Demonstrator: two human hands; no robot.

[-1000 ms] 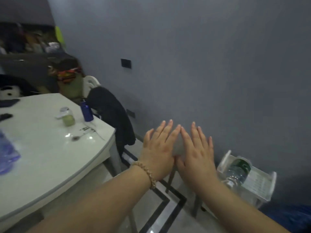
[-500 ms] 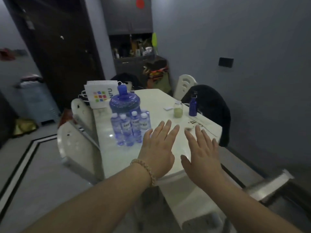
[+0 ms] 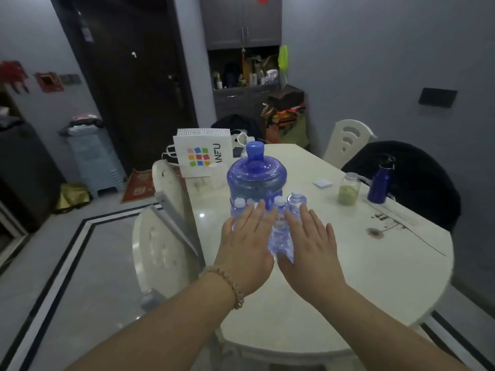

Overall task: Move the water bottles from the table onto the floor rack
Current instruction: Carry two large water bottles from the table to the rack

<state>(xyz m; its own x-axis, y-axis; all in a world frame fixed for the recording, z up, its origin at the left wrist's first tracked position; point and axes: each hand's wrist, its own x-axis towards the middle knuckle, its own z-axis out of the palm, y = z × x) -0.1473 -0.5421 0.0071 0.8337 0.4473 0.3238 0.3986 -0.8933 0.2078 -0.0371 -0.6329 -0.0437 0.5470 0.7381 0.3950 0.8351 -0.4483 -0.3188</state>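
Both hands have advanced up to the bottles (image 3: 280,234) since 0.5 s ago. Left hand (image 3: 246,245) and right hand (image 3: 308,247) are flat, outstretched and gripping nothing, likely bracketing one to grab. Bottles stand upright on the table (image 3: 375,277), with the jug (image 3: 255,178) at their 12 o'clock.

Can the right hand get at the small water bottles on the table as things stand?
Probably yes. The right hand is open just in front of the small water bottles, with nothing between them; the large blue jug stands behind, out of the way.
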